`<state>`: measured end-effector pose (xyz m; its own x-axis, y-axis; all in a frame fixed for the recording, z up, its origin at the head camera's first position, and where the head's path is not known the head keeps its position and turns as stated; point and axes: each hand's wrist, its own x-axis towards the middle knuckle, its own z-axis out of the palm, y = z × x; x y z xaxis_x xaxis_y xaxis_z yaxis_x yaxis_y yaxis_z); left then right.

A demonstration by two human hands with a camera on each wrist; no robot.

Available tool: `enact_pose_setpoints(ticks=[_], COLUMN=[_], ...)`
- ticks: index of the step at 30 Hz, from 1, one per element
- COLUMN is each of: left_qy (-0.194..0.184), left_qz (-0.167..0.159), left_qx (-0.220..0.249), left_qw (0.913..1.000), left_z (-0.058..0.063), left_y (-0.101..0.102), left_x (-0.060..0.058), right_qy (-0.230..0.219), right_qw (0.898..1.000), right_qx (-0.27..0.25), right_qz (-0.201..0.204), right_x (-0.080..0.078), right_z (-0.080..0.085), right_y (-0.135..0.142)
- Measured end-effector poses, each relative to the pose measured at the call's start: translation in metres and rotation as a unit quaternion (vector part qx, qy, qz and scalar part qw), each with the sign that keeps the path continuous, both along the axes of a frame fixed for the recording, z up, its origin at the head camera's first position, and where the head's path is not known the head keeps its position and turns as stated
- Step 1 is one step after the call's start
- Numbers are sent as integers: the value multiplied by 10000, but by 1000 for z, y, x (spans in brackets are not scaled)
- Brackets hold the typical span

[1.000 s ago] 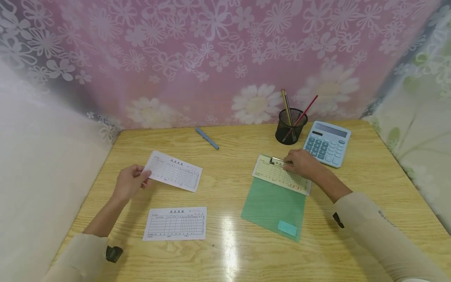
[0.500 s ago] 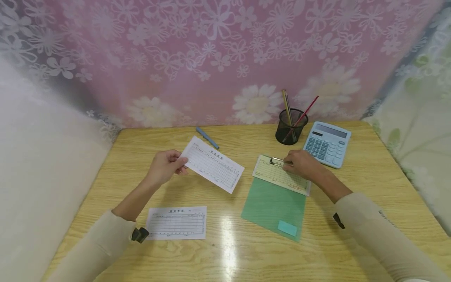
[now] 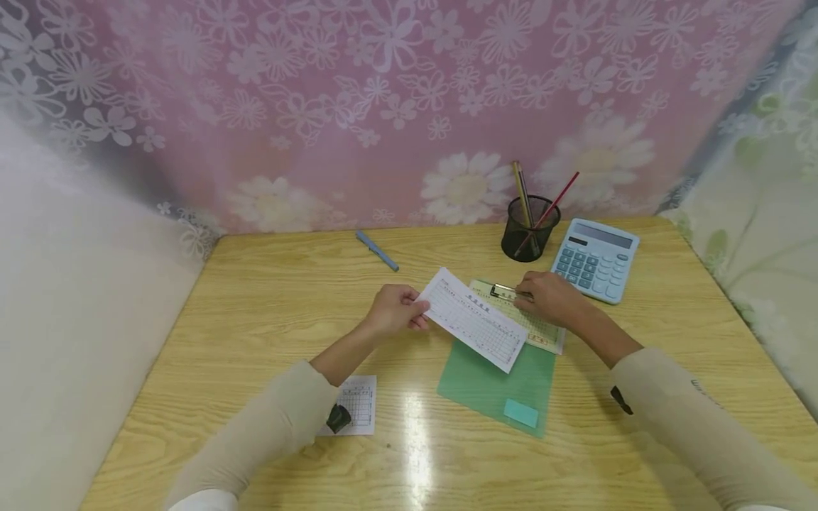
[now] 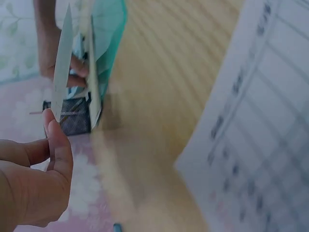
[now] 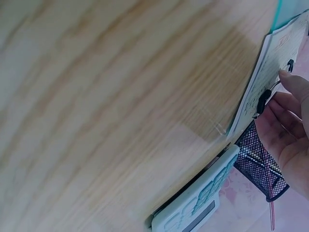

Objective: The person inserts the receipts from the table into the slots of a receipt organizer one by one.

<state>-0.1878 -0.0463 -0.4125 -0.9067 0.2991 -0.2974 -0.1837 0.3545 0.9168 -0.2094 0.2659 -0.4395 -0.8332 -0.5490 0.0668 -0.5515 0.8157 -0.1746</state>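
Observation:
My left hand (image 3: 395,310) pinches a white printed form slip (image 3: 473,319) by its left end, thumb on top. The slip is tilted and overlaps the left part of a green clipboard (image 3: 486,387) in the head view. A yellow form (image 3: 546,330) with white paper beneath lies at the board's top, partly hidden by the slip. With thumb and fingers, my right hand (image 3: 551,298) grips the metal clip (image 3: 503,292) there; the right wrist view shows the thumb on the clip (image 5: 262,101). Another white form slip (image 3: 361,404) lies on the table, partly covered by my left sleeve.
Behind the clipboard stands a black mesh pen cup (image 3: 516,245) holding several pencils. A light blue calculator (image 3: 597,259) lies to its right, close to my right hand. A blue pen (image 3: 377,250) lies near the table's back edge, before the flowered curtain (image 3: 319,142).
My left hand has carried the white slip rightward from the table's left side until it overlaps the clipboard. My right hand has stayed at the clip.

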Motion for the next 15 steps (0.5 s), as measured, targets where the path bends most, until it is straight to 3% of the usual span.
enact_pose_setpoints(ticks=[5, 15], left_qy=[-289, -697], left_qz=[-47, 319], left_qx=[-21, 9], left_qw=[9996, 9971], left_z=[-14, -32], left_y=[22, 51], left_x=[2, 8], right_qy=[3, -27], right_qw=[10000, 10000], right_qx=[7, -5], right_qz=[-6, -50], right_x=[-1, -3], right_z=[0, 0], right_y=[1, -1])
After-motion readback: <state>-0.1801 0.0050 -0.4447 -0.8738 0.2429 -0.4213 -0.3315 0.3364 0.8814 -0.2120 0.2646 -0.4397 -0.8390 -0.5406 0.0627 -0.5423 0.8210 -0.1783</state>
